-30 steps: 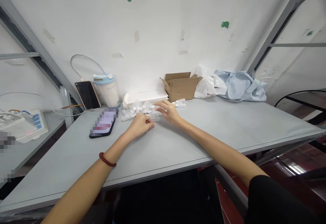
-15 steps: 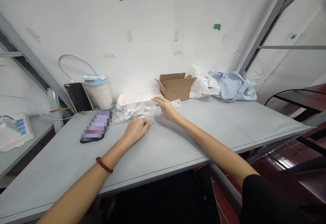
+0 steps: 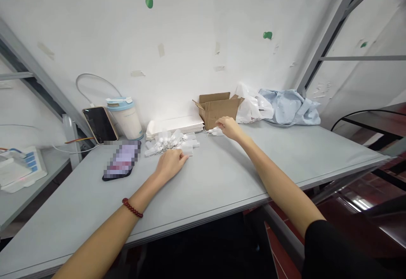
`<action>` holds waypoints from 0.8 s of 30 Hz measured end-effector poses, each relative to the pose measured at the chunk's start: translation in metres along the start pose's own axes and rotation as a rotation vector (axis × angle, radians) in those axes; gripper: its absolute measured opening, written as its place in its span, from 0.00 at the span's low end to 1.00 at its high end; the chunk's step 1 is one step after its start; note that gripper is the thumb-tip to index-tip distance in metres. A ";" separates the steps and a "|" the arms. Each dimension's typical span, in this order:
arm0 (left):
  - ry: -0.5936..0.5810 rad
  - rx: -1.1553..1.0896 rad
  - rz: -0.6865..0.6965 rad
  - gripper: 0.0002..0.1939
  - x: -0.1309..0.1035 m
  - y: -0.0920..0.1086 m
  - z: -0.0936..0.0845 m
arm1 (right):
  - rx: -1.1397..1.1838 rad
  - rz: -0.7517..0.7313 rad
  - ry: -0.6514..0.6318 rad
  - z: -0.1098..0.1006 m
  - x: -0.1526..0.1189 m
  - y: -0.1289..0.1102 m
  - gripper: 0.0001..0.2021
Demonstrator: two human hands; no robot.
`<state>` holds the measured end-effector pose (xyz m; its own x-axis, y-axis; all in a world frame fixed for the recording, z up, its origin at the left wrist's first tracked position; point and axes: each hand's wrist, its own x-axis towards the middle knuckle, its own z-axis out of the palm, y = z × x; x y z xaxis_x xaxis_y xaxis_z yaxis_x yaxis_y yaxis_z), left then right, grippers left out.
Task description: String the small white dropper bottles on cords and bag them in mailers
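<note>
My left hand (image 3: 171,163) rests on the table with its fingers curled under, at the near edge of a heap of translucent white plastic pieces with thin cords or wires (image 3: 168,139). A wide clear piece (image 3: 187,149) lies right at its fingertips; what the curled fingers hold is hidden. Farther right, my right hand (image 3: 230,128) hovers low in front of the cardboard box, fingers loosely bent and no object visible in them. A few small white pieces (image 3: 215,131) lie beside and partly behind it. Behind the heap is a stack of flat white sheets or cards (image 3: 176,124).
An open cardboard box (image 3: 222,110), a white plastic bag (image 3: 253,105) and a pale blue cloth-like bundle (image 3: 288,108) line the wall. At left are a blue-lidded cup (image 3: 127,120), a phone with a cable (image 3: 100,124) and another phone lying flat (image 3: 123,160).
My right hand has moved right, away from the heap to the small pieces before the box, and its fingers have bent. My left hand stays in nearly the same place.
</note>
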<state>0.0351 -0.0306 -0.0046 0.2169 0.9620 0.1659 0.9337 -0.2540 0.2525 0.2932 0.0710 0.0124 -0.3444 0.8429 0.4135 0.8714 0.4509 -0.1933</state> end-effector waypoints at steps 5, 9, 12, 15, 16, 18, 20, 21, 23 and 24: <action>-0.001 -0.022 -0.011 0.15 -0.001 0.001 -0.001 | -0.100 0.058 -0.161 0.005 -0.005 0.000 0.13; 0.004 -0.039 -0.003 0.15 -0.002 0.001 -0.002 | -0.105 0.081 -0.200 0.014 -0.006 -0.002 0.11; 0.034 -0.068 0.015 0.16 -0.002 0.001 -0.002 | -0.081 0.067 -0.186 0.013 -0.005 -0.004 0.05; 0.097 -0.167 0.039 0.18 -0.002 0.000 -0.003 | -0.032 0.050 -0.069 0.005 -0.004 -0.011 0.09; 0.121 -0.231 0.036 0.18 -0.002 0.000 -0.004 | 0.009 0.042 0.000 0.002 -0.004 -0.015 0.09; 0.154 -0.411 0.002 0.17 -0.001 0.001 -0.006 | 0.104 0.005 0.115 -0.001 -0.005 -0.024 0.09; 0.165 -0.601 -0.056 0.17 0.001 0.001 -0.010 | 0.200 -0.066 0.160 -0.002 -0.009 -0.037 0.07; 0.166 -0.681 -0.082 0.18 0.002 0.000 -0.013 | 0.243 -0.106 0.166 0.000 -0.011 -0.043 0.07; 0.172 -0.808 -0.115 0.19 0.003 -0.001 -0.017 | 0.316 -0.180 0.147 0.003 -0.015 -0.056 0.06; 0.175 -0.860 -0.126 0.20 0.004 -0.002 -0.019 | 0.341 -0.214 0.125 0.005 -0.017 -0.062 0.06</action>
<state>0.0285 -0.0282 0.0137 0.0144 0.9766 0.2144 0.3945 -0.2026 0.8963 0.2436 0.0301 0.0122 -0.4418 0.6868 0.5772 0.6121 0.7011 -0.3657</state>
